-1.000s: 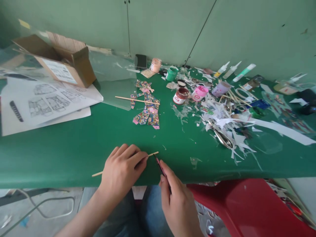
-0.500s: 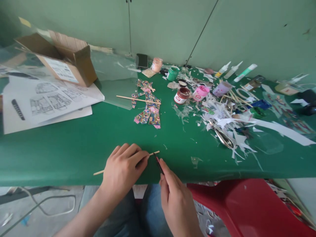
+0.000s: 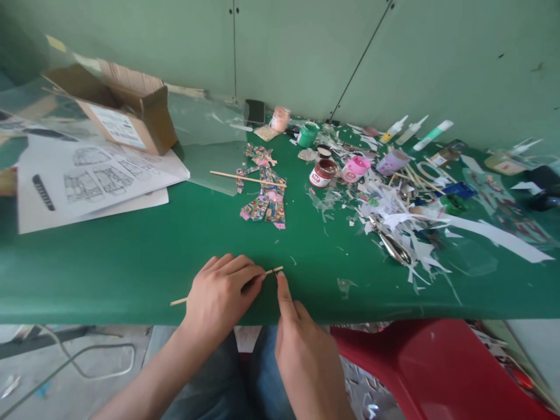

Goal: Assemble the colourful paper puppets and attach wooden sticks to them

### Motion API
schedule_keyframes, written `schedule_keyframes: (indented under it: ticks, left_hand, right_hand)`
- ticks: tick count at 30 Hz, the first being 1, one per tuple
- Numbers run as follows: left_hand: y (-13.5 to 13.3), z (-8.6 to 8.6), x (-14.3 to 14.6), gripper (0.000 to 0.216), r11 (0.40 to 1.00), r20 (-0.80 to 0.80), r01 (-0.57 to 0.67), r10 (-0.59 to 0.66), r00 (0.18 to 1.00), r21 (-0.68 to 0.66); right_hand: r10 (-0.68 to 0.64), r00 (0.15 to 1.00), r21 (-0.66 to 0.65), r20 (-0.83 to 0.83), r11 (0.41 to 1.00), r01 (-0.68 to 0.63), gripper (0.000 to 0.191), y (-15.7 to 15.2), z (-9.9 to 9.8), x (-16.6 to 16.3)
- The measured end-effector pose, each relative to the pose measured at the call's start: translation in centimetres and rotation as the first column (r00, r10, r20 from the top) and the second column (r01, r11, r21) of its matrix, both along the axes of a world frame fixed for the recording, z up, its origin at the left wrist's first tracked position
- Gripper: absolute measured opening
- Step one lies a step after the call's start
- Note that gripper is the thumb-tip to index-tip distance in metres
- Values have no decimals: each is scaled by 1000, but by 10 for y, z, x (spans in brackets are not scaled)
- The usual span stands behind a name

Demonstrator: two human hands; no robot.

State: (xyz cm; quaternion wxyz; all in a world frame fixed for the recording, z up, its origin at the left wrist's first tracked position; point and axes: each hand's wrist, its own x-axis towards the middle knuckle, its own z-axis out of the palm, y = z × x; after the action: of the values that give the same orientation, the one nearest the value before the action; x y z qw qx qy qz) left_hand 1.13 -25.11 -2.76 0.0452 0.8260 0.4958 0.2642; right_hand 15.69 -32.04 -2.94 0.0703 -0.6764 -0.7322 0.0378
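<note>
Green cloth covers the table [image 3: 131,256] in the single head view. Near its front edge lies a thin wooden stick [image 3: 271,271], angled from lower left to upper right; its left end [image 3: 177,301] shows beyond the left hand, its right end beyond the fingertips.

1. Left hand [image 3: 219,297]: palm down on the stick, fingers pressed together and pinning the stick to the cloth, fingertips close to the stick's right end.
2. Right hand [image 3: 306,356]: back toward the camera, index finger extended forward, its tip touching or just beside the stick's right end. The other fingers are curled under; whether they hold anything cannot be told in this view.

Surrounding items:
- Colourful paper puppet [image 3: 265,192], flat on the cloth, well beyond the hands, with a second stick [image 3: 245,178] lying across it.
- Red paint jar [image 3: 322,172] and pink paint jar [image 3: 355,168], just beside each other, right of the puppet.
- Green paint jar [image 3: 307,134], farther back near the wall.
- Paper scraps [image 3: 406,210], spread across the right half of the table, with metal scissors [image 3: 391,245] lying among them.
- Printed sheets [image 3: 87,181] at the left, with a cardboard box [image 3: 126,111] resting on their far side.
- Red plastic chair [image 3: 429,367], below the table edge at the lower right.
</note>
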Motion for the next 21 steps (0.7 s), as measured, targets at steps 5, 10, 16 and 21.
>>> schedule_keyframes:
  ticks: [5, 10, 16, 21]
  left_hand:
    - [0, -1, 2, 15, 1000, 4, -10, 10, 1000, 14]
    - [-1, -1, 3, 14, 999, -19, -36, 37, 999, 33]
    - [-4, 0, 5, 11, 997, -17, -68, 68, 998, 32]
    - [-4, -1, 4, 12, 998, -16, -54, 55, 998, 38]
  right_hand:
    - [-54, 995, -230, 79, 971, 71, 68, 6, 18, -6]
    - [-32, 995, -236, 92, 970, 53, 69, 4, 16, -4]
    - [9, 998, -144, 54, 990, -1, 67, -7, 0, 3]
    - [-4, 998, -124, 62, 992, 12, 67, -11, -5, 3]
